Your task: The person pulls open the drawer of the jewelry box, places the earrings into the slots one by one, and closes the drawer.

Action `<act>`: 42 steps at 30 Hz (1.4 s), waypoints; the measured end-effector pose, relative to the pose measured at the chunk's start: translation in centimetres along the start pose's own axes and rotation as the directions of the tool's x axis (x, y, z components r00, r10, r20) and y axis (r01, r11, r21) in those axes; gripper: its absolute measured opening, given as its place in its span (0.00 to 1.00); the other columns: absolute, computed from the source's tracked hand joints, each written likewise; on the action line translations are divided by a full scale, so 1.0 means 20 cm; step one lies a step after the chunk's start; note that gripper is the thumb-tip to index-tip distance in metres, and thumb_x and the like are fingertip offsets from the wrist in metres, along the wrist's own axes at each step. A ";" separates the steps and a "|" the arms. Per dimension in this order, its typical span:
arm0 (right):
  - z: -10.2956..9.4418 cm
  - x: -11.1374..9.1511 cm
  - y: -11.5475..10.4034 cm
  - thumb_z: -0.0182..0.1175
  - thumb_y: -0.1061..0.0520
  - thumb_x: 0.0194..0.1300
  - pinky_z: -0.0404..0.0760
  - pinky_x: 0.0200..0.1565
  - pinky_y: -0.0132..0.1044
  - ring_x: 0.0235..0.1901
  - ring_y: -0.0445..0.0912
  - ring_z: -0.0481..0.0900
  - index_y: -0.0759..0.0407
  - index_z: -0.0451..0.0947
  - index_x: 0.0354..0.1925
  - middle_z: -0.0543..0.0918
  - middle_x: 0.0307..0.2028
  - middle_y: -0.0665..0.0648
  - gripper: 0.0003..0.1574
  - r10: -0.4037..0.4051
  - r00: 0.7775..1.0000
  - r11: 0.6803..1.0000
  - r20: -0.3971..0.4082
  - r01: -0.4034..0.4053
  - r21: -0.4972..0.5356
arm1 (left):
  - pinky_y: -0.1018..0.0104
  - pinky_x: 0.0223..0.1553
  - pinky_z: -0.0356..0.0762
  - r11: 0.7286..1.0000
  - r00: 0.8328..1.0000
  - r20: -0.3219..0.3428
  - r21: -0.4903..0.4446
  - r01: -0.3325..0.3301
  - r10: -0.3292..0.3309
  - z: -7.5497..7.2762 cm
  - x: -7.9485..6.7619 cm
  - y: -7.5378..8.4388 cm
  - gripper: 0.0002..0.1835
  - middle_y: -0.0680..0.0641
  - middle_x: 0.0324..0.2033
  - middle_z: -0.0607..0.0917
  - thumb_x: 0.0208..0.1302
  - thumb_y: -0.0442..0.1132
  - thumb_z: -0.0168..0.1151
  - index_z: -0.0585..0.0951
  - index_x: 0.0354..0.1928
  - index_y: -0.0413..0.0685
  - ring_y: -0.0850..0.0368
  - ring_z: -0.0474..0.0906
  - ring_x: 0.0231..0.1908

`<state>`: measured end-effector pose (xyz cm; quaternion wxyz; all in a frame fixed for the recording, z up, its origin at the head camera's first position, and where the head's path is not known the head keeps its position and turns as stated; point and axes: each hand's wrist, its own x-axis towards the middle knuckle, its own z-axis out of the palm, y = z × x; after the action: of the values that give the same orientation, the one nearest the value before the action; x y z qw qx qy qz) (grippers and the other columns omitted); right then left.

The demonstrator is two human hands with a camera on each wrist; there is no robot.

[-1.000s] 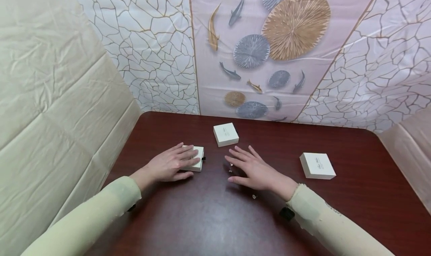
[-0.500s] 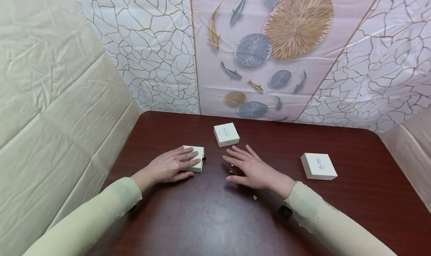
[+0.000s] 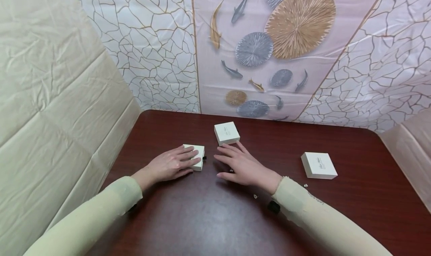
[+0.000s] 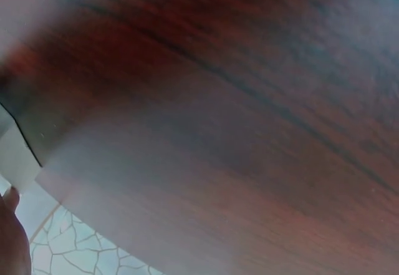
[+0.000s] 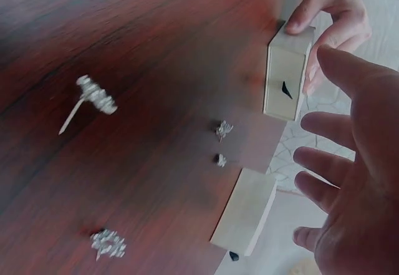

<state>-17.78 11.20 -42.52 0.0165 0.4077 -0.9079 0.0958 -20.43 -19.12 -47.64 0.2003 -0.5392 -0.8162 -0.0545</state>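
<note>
Hands apart, the left hand point(image 3: 171, 164) grips a white box point(image 5: 288, 66) on the counter point(image 3: 188, 218); the right hand point(image 3: 247, 168) hovers beside it, spread and holding nothing. Steadying seems the step; next probably calls for pinching the black tab point(image 5: 286, 90).

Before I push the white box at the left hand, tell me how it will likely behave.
The white box looks stiff, given its straight edges and flat faces. Lying flat and low on the table, it would probably slide rather than roll or tip. The black tab hints that it may pull open.
</note>
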 end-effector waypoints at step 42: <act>0.16 0.30 0.00 0.63 0.45 0.64 0.76 0.46 0.45 0.40 0.47 0.76 0.49 0.84 0.45 0.79 0.37 0.48 0.15 0.037 0.998 0.999 -0.051 -0.037 -0.004 | 0.46 0.59 0.72 1.000 1.000 -0.025 0.028 0.006 -0.005 0.00 -0.02 0.00 0.26 0.41 0.58 0.79 0.58 0.45 0.69 0.79 0.60 0.50 0.44 0.74 0.60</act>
<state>-21.69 6.14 -45.03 0.0391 0.3883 -0.9148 0.1041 -20.39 -19.37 -47.83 0.2179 -0.5333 -0.8158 -0.0504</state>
